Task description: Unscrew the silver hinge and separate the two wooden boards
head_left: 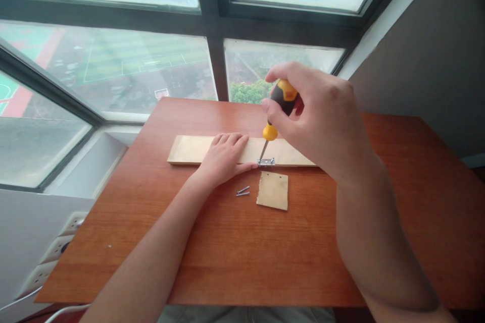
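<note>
A long pale wooden board (189, 150) lies crosswise on the table. My left hand (225, 155) rests flat on it, fingers spread, with the thumb reaching toward a small metal hinge (267, 162) at the board's near edge. Wrapped around the yellow and black handle of a screwdriver (270, 132) is my right hand (314, 106). The screwdriver tilts, its tip down at the left end of the hinge; whether a screw sits under it is too small to tell. Nearer to me lie two screws (243, 192) and a small square wooden piece (272, 191) with two holes.
All this sits on a reddish-brown wooden table (235, 252). Dark-framed windows (215, 55) stand behind it, and a grey wall (424, 60) is at the right. Power sockets (56, 248) with white cables (18, 299) are beside the table's left edge.
</note>
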`<state>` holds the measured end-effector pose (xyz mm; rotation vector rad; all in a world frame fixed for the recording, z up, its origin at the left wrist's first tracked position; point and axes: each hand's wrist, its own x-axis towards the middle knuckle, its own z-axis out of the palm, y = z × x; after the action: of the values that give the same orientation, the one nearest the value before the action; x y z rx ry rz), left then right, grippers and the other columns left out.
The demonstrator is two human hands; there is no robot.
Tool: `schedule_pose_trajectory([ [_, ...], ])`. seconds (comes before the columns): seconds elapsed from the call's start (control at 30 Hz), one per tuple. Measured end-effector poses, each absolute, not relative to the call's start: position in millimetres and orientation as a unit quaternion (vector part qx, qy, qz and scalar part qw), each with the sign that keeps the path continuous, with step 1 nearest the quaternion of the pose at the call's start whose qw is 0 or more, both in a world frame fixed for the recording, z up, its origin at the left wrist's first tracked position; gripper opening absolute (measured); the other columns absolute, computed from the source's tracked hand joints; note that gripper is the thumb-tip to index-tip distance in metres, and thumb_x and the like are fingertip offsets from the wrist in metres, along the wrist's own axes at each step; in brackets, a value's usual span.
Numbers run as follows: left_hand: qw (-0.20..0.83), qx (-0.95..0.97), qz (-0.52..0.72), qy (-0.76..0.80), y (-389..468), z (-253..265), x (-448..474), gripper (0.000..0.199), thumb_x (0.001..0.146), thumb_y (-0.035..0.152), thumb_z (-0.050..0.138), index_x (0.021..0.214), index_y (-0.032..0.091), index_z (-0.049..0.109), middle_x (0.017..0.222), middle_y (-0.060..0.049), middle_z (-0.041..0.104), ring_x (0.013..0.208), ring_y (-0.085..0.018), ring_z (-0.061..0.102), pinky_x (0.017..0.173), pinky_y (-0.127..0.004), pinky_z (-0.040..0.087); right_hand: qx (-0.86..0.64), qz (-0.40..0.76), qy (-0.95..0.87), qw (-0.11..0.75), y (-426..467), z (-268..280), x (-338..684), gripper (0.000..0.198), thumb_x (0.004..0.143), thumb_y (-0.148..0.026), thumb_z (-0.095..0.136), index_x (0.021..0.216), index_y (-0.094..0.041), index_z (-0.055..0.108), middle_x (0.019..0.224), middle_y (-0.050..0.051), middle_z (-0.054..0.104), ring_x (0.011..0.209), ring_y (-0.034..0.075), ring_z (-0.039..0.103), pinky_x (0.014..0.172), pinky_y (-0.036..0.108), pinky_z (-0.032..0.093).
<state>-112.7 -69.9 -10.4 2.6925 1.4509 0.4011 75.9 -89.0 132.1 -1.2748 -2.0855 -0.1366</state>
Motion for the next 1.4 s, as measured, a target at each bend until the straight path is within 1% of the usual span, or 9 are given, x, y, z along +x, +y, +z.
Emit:
schedule_pose_trajectory([
  [0.13,0.035,0.874,0.129,0.467,-70.0,-9.6,-113.2,0.059,0.084,0.062,0.055,0.125,0.020,0.052,0.129,-0.014,0.054,0.117,-0.031,0.050,0.103,-0.044,0.035,-0.435,0.004,-0.832,0.344,-92.8,136.9,79.9,0.041,0.076,-0.007,0.050,0.112,-0.024,0.057,0.110,0.003,0.066,0.096,0.020,0.062,0.083,0.034,0.049],
  [0.37,0.028,0.871,0.133,0.472,-70.3,-10.1,-112.5,0.064,0.083,0.062,0.056,0.130,0.020,0.048,0.129,-0.013,0.054,0.116,-0.033,0.049,0.102,-0.045,0.035,-0.499,-0.052,-0.804,0.320,-89.5,132.9,76.3,0.018,0.087,-0.032,0.057,0.103,-0.025,0.059,0.093,0.003,0.068,0.086,0.025,0.062,0.080,0.042,0.047],
  [0.47,0.031,0.872,0.132,0.470,-70.0,-10.3,-112.7,0.061,0.084,0.062,0.056,0.127,0.020,0.050,0.128,-0.013,0.055,0.116,-0.032,0.049,0.102,-0.044,0.035,-0.489,-0.038,-0.814,0.313,-91.1,133.7,76.7,0.022,0.088,-0.027,0.055,0.109,-0.026,0.058,0.094,0.003,0.069,0.083,0.024,0.063,0.077,0.041,0.047],
  [0.63,0.037,0.874,0.131,0.467,-70.3,-9.4,-113.2,0.063,0.084,0.063,0.055,0.129,0.019,0.049,0.128,-0.013,0.054,0.117,-0.031,0.049,0.102,-0.044,0.035,-0.432,-0.008,-0.846,0.313,-93.7,137.9,80.1,0.036,0.081,-0.012,0.050,0.115,-0.025,0.054,0.112,0.004,0.064,0.094,0.021,0.060,0.084,0.036,0.047],
  [0.8,0.032,0.872,0.132,0.471,-70.6,-9.9,-112.7,0.062,0.084,0.062,0.055,0.128,0.019,0.050,0.128,-0.014,0.055,0.116,-0.032,0.049,0.102,-0.044,0.035,-0.470,-0.047,-0.824,0.314,-89.2,133.7,79.8,0.022,0.087,-0.026,0.053,0.109,-0.024,0.056,0.100,0.006,0.066,0.091,0.025,0.060,0.080,0.040,0.047],
  [1.0,0.032,0.873,0.131,0.469,-69.6,-11.3,-113.5,0.067,0.085,0.063,0.054,0.134,0.018,0.044,0.130,-0.014,0.054,0.117,-0.032,0.049,0.103,-0.044,0.035,-0.440,0.015,-0.844,0.305,-96.4,137.5,80.2,0.040,0.080,-0.016,0.051,0.117,-0.029,0.049,0.118,0.002,0.063,0.095,0.021,0.062,0.078,0.035,0.049],
  [1.2,0.031,0.872,0.132,0.470,-69.9,-10.7,-113.1,0.062,0.084,0.062,0.056,0.129,0.020,0.049,0.128,-0.013,0.055,0.116,-0.032,0.049,0.102,-0.044,0.035,-0.515,-0.092,-0.792,0.314,-90.1,131.0,79.3,0.027,0.084,-0.040,0.058,0.106,-0.024,0.055,0.088,0.004,0.066,0.076,0.024,0.061,0.069,0.038,0.046],
  [1.3,0.032,0.873,0.133,0.469,-70.1,-10.1,-113.0,0.064,0.084,0.062,0.056,0.130,0.020,0.048,0.128,-0.013,0.055,0.116,-0.032,0.049,0.102,-0.044,0.035,-0.510,-0.083,-0.793,0.322,-90.2,131.1,80.5,0.026,0.084,-0.030,0.058,0.109,-0.025,0.053,0.084,0.002,0.066,0.073,0.022,0.061,0.068,0.037,0.046],
  [1.4,0.034,0.875,0.130,0.466,-70.1,-9.4,-113.2,0.062,0.084,0.063,0.055,0.128,0.019,0.050,0.128,-0.013,0.054,0.117,-0.031,0.050,0.103,-0.044,0.035,-0.488,-0.020,-0.815,0.311,-95.0,135.3,81.8,0.034,0.082,-0.020,0.055,0.114,-0.025,0.050,0.097,0.002,0.066,0.075,0.020,0.061,0.068,0.035,0.047],
])
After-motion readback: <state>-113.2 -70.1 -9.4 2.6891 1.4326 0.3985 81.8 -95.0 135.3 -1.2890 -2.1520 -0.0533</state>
